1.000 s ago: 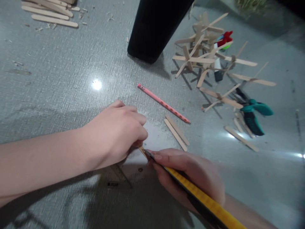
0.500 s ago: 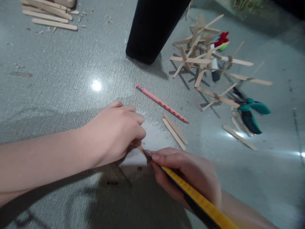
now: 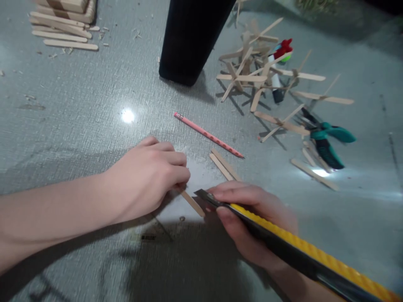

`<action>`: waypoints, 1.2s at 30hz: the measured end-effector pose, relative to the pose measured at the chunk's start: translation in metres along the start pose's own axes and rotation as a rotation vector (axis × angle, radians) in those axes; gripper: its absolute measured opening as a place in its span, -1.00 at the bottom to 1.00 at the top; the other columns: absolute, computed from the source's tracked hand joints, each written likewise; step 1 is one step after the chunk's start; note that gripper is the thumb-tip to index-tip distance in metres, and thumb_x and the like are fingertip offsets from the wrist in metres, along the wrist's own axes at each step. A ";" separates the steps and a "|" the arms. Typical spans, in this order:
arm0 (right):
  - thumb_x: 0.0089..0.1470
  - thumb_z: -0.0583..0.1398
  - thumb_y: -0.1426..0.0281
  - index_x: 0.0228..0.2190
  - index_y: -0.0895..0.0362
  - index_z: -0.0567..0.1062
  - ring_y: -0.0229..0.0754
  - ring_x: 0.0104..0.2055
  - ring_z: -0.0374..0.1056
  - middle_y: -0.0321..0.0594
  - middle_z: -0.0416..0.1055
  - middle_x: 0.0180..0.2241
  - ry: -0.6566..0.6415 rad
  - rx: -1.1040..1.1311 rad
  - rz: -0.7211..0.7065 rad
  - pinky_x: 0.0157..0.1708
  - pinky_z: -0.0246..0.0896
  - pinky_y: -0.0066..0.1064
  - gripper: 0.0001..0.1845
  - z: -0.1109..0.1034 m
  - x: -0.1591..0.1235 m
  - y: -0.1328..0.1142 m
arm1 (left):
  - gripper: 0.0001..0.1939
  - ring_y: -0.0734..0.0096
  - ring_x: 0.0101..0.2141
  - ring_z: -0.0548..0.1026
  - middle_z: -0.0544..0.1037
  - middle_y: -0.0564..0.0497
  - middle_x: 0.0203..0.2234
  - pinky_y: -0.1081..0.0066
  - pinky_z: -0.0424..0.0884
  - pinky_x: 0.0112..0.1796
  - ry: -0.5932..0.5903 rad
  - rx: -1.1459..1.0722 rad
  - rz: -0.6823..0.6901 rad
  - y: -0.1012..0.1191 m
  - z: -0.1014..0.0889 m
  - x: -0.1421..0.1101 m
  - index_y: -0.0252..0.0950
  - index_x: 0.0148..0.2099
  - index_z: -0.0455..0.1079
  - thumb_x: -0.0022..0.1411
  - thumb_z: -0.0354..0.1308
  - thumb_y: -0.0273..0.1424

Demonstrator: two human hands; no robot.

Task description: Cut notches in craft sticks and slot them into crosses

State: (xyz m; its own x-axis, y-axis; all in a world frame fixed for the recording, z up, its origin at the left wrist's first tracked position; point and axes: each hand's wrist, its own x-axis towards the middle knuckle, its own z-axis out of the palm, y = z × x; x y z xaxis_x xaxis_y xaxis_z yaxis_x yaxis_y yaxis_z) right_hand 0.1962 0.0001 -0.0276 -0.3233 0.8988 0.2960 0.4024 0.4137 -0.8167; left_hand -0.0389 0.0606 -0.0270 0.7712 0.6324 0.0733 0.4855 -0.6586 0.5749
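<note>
My left hand (image 3: 154,176) is closed on a wooden craft stick (image 3: 192,204), pinning it to the table; one end pokes out below the fingers while the rest is hidden under them. In my right hand (image 3: 248,214) is a yellow and black utility knife (image 3: 283,239), its blade bared. The blade tip hangs just right of the stick, apart from it. Beyond the right hand lie two more craft sticks (image 3: 223,165), partly covered by its fingers. Above them rests a pink pencil (image 3: 209,135). Beneath the hands shows a pale sheet or ruler (image 3: 171,212).
A black container (image 3: 192,42) stands at the top middle. Right of it are several star-shaped stick assemblies (image 3: 260,77), with teal-handled pliers (image 3: 329,140) and a loose stick (image 3: 315,175) nearby. Craft sticks (image 3: 63,35) and shavings lie at the top left.
The knife blade has lifted off the craft stick, and my right hand has moved right with the handle turned. My left hand keeps its grip. The whole view has shifted slightly.
</note>
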 end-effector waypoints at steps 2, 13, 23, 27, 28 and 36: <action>0.06 0.23 0.61 -0.20 0.02 0.51 -0.16 -0.36 0.60 -0.23 0.61 -0.38 -0.031 0.003 -0.041 -0.37 0.57 -0.40 -0.70 0.001 0.002 0.000 | -0.77 0.36 -0.30 0.43 0.58 0.10 -0.39 0.26 0.10 -0.22 -0.001 0.003 0.011 -0.001 0.000 0.000 -0.21 -0.29 0.53 0.35 0.08 -0.51; 0.08 0.26 0.62 -0.09 0.03 0.51 -0.15 -0.31 0.64 -0.18 0.66 -0.28 -0.142 -0.080 -0.188 -0.28 0.62 -0.41 -0.63 0.004 0.005 -0.002 | -0.78 0.42 -0.32 0.47 0.59 0.13 -0.41 0.30 0.19 -0.17 -0.018 -0.107 -0.052 -0.004 0.000 0.005 -0.17 -0.32 0.62 0.23 0.18 -0.55; 0.11 0.27 0.60 -0.11 0.00 0.50 -0.14 -0.32 0.65 -0.22 0.68 -0.27 -0.220 -0.154 -0.199 -0.31 0.64 -0.41 -0.65 0.001 0.008 -0.003 | -0.77 0.46 -0.36 0.46 0.60 0.14 -0.42 0.33 0.19 -0.20 -0.048 -0.040 -0.002 -0.009 0.004 0.009 -0.13 -0.36 0.63 0.15 0.22 -0.58; 0.12 0.26 0.62 -0.14 0.01 0.50 -0.16 -0.30 0.65 -0.21 0.68 -0.27 -0.224 -0.153 -0.174 -0.28 0.62 -0.43 -0.68 -0.001 0.009 -0.004 | -0.74 0.43 -0.31 0.51 0.63 0.14 -0.37 0.31 0.21 -0.19 -0.084 -0.023 0.057 -0.013 0.003 0.012 -0.11 -0.31 0.64 0.12 0.25 -0.60; 0.12 0.25 0.62 -0.15 0.01 0.50 -0.16 -0.30 0.65 -0.19 0.68 -0.28 -0.223 -0.156 -0.174 -0.27 0.62 -0.44 -0.69 -0.001 0.009 -0.004 | -0.73 0.42 -0.30 0.51 0.63 0.13 -0.36 0.30 0.21 -0.19 -0.090 -0.019 0.061 -0.013 0.003 0.012 -0.11 -0.30 0.64 0.12 0.25 -0.61; 0.18 0.26 0.56 -0.17 0.09 0.49 -0.23 -0.24 0.64 -0.17 0.67 -0.27 -0.261 -0.203 -0.241 -0.23 0.56 -0.54 -0.80 -0.002 0.009 -0.002 | -0.75 0.43 -0.28 0.52 0.63 0.14 -0.35 0.30 0.21 -0.19 -0.102 0.013 0.058 -0.011 0.001 0.013 -0.11 -0.33 0.65 0.16 0.26 -0.59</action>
State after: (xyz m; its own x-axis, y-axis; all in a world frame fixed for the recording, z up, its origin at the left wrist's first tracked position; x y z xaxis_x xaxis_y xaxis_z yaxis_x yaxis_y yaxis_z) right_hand 0.1940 0.0075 -0.0229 -0.6255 0.7160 0.3100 0.4410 0.6521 -0.6167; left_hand -0.0343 0.0755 -0.0335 0.8356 0.5490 0.0221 0.4440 -0.6984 0.5613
